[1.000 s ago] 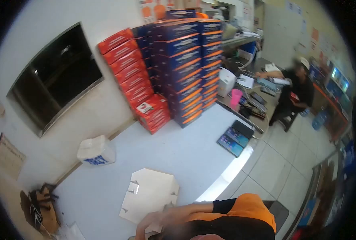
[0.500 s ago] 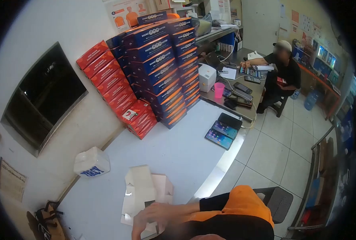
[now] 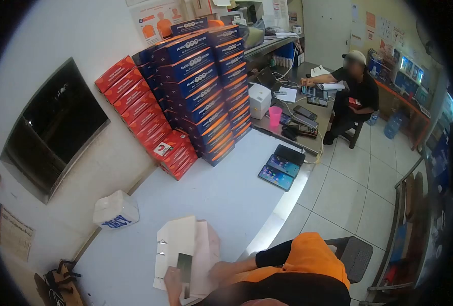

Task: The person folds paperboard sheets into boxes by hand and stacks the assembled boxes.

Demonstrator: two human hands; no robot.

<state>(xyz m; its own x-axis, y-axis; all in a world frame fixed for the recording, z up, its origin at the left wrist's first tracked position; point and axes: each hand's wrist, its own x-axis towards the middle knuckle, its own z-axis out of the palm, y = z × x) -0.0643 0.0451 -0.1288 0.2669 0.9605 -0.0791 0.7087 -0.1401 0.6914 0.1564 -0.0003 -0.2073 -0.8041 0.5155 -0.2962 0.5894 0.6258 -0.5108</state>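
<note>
A partly folded white cardboard box lies at the front of the pale table, with flaps and slots along its left side and a dark greenish opening in the middle. My left hand is closed on the left panel beside that opening. At the right side of the cardboard rests my right hand, its fingers blurred and partly hidden. A white wrapped block with blue lettering sits behind, to the left.
Tall stacks of blue-orange boxes and red boxes stand against the wall. Several phones lie at the table's right edge. Beyond a pink cup, a person sits at a desk.
The cardboard has gone from a flat sheet to partly folded, with the opening exposed. My hands, together before, are now apart on either side of it. The camera view has shifted.
</note>
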